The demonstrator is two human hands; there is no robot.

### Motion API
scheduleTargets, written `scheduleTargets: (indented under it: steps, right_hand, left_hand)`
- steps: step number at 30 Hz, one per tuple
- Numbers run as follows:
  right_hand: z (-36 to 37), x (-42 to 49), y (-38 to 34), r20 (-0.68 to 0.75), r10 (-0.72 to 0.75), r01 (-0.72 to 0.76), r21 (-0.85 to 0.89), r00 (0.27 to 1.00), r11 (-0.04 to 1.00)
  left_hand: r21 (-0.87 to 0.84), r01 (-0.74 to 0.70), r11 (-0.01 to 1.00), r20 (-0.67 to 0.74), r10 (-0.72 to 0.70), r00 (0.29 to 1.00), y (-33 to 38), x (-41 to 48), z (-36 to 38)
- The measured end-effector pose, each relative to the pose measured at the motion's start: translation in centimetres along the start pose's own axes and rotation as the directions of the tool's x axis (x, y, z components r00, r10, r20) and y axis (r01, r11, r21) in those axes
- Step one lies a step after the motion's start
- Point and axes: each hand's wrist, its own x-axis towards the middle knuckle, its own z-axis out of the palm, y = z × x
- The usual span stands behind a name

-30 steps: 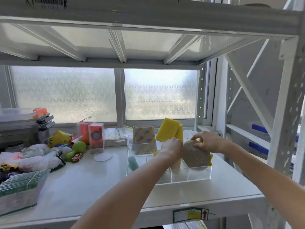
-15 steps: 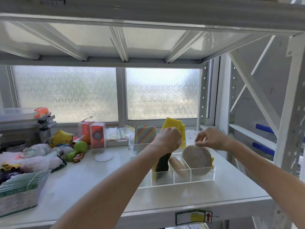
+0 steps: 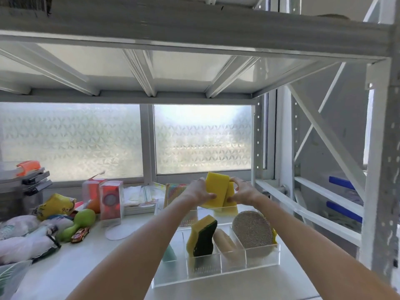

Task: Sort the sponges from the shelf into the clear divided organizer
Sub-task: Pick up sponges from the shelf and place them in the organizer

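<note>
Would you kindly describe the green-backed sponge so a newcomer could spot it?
On the white shelf, find the clear divided organizer. The yellow sponge with dark green scouring backing stands upright in a front compartment, left of the round grey scrubber; only it shows green.

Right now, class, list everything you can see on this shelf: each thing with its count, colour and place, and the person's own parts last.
plain sponges: two, yellow, held upright at the organizer's back
organizer: one, clear, divided, right half of shelf
scrub sponge: one, yellow and dark green, upright in a front compartment
long sponge: one, cream, middle front compartment
round scourer: one, grey-brown, right compartment
striped pad: one, rainbow, behind the organizer
teal piece: one, organizer's left end
boxes: two, clear with red, centre-left
dumbbell toy: one, green, left
toy car: one, red, left
hands: left hand and right hand, each gripping a plain sponge
</note>
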Motion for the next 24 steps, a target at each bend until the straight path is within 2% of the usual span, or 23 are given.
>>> scheduleTargets:
  steps: [4,7,9,15,21,24]
  right_hand:
    - [-0.3,0.3,0.3,-0.019,-0.05,0.051,0.083,0.999,0.995]
    - [-0.8,-0.1,-0.3,0.05,-0.021,0.001,0.372,0.999,0.928]
    - [-1.1,-0.4,-0.7,0.109,0.005,-0.058,0.484,0.994,0.873]
    - [-0.7,0.6,0.1,0.088,0.056,-0.091,0.473,0.995,0.876]
    - [-1.2,1.0,-0.3,0.165,0.095,-0.175,0.588,0.982,0.79]
    - [-1.2,0.8,-0.5,0.148,0.095,-0.164,0.577,0.984,0.8]
  left_hand:
    - [-0.031,0.032,0.999,-0.005,-0.033,0.999,0.6,0.3,0.4]
    - [-0.166,0.062,0.984,-0.014,-0.065,0.998,0.8,0.4,0.9]
    - [-0.289,0.087,0.953,-0.004,-0.093,0.996,0.8,0.7,1.3]
    - [-0.554,0.184,0.812,0.101,-0.155,0.983,0.8,1.0,1.9]
    - [-0.62,0.259,0.741,0.122,-0.235,0.964,1.9,0.9,1.8]
    - [-0.656,0.27,0.705,0.138,-0.24,0.961,2.0,1.3,2.3]
